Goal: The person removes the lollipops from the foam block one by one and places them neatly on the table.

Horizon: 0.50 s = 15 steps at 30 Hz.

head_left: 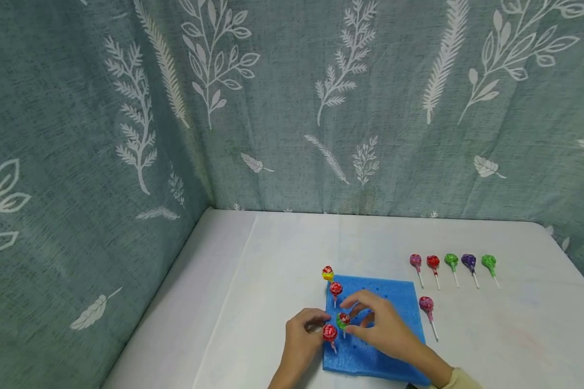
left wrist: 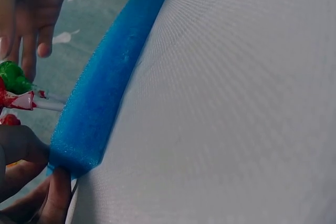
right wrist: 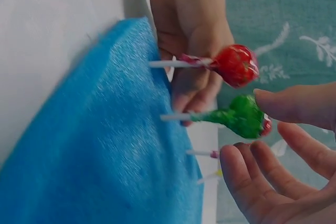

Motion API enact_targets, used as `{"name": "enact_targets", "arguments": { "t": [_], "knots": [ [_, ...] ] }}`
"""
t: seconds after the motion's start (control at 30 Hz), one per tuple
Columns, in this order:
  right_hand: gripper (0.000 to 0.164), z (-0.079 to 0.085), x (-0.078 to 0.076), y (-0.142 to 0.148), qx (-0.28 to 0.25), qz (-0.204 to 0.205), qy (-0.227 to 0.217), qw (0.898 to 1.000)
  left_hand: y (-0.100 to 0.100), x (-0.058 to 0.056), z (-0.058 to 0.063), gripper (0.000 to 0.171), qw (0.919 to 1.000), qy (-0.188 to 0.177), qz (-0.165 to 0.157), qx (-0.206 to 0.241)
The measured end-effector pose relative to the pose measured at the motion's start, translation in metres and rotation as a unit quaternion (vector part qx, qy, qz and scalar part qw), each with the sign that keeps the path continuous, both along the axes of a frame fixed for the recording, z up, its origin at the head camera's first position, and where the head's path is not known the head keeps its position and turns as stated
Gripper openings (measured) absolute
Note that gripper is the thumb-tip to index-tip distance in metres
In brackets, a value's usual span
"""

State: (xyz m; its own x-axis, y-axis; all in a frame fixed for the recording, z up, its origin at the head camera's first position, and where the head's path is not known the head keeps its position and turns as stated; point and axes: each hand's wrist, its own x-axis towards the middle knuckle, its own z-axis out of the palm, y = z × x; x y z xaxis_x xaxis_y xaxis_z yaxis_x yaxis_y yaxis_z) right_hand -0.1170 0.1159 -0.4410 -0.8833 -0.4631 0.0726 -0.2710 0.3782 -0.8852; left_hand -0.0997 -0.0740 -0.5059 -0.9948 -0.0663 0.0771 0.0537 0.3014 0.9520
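A blue foam board (head_left: 365, 362) lies on the white table with lollipops standing in it near its left side. My left hand (head_left: 302, 337) grips the board's left edge, its fingers bent around the foam, beside a red lollipop (head_left: 329, 332). Over the board, my right hand (head_left: 382, 327) has its fingers spread around a green-and-red lollipop (right wrist: 244, 116), whose white stick stands in the foam. The thumb is right at the candy; the other fingers are apart from it. Farther back stand another red lollipop (head_left: 336, 288) and a yellow-and-red one (head_left: 327, 273).
Right of the board, several lollipops lie in a row at the back, among them a purple one (head_left: 469, 261) and a red one (head_left: 433, 261). A pink-purple lollipop (head_left: 425, 303) lies in front of them. A green leaf-patterned curtain (head_left: 282, 108) hangs behind the table.
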Motion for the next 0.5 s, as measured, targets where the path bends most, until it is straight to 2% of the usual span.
{"name": "enact_targets", "arguments": {
  "t": [0.17, 0.5],
  "knots": [
    [0.029, -0.008, 0.001, -0.005, -0.003, 0.009, -0.004, 1.000, 0.001, 0.000, 0.001, 0.024, 1.0000, 0.002, -0.001, -0.003],
    [0.028, -0.012, 0.003, -0.011, -0.058, 0.015, -0.026, 0.998, 0.002, -0.001, 0.000, 0.025, 0.9999, 0.007, 0.005, -0.006]
  ]
}}
